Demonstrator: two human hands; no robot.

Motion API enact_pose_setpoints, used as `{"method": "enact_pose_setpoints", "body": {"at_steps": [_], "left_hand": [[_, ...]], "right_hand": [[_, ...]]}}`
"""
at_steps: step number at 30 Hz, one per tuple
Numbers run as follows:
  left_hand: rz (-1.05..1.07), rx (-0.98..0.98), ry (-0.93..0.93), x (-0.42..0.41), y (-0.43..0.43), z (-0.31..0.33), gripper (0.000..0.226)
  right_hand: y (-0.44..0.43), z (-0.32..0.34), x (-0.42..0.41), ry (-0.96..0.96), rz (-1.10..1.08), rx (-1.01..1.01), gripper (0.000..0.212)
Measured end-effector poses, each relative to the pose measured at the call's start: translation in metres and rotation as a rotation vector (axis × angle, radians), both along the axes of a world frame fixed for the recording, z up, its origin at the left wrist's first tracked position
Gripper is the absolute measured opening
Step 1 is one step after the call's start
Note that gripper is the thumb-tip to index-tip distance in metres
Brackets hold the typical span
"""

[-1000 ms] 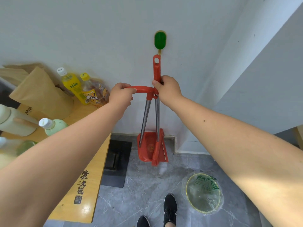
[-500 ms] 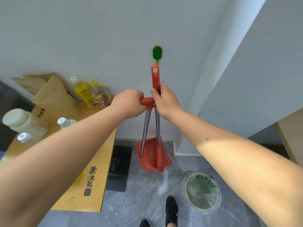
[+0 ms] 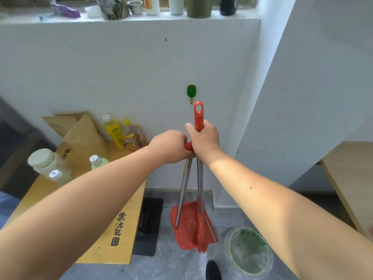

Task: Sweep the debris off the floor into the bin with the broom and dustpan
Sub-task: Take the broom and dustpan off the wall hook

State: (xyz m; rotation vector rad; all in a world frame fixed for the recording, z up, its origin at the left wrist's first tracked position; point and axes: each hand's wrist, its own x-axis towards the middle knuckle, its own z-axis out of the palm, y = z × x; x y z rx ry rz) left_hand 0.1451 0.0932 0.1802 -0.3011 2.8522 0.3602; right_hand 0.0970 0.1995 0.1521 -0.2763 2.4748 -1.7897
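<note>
A red broom (image 3: 198,116) and a red dustpan (image 3: 184,227) hang together in front of the white wall, both on metal shafts. My right hand (image 3: 203,141) is closed around the broom's red grip, whose loop end sits just below the green wall hook (image 3: 191,91). My left hand (image 3: 170,146) grips the dustpan's red handle right beside it. The broom head (image 3: 201,235) lies against the pan, just above the grey floor. The bin (image 3: 249,250), lined with a clear green-printed bag, stands on the floor at the lower right. No debris is visible.
A wooden table (image 3: 105,235) at the left carries drink bottles (image 3: 114,132), jars and brown paper bags. A black mat (image 3: 148,225) lies beside it. A ledge (image 3: 129,19) with containers runs above. Another wooden surface (image 3: 347,178) is at the right. My shoe (image 3: 213,270) is near the bin.
The broom's loop has come off the green hook and dropped below it. My left hand slid along the dustpan handle up against my right hand. The view tilted up, showing the ledge.
</note>
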Motion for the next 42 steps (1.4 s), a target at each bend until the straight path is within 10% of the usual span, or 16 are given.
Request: {"method": "enact_pose_setpoints", "body": {"at_steps": [16, 28, 36, 42], "left_hand": [[0.084, -0.053, 0.079, 0.059, -0.004, -0.007, 0.053], [0.057, -0.138, 0.123, 0.076, -0.011, -0.011, 0.050], [0.009, -0.179, 0.151, 0.106, -0.007, -0.033, 0.054], [-0.009, -0.223, 0.175, 0.138, -0.001, -0.048, 0.053]], "right_hand": [[0.049, 0.032, -0.012, -0.158, -0.224, -0.098, 0.015], [0.081, 0.018, 0.037, -0.168, 0.046, 0.782, 0.065], [0.112, -0.020, 0.076, -0.580, 0.113, 0.206, 0.023], [0.148, -0.039, 0.101, -0.958, 0.142, -0.199, 0.040]]}}
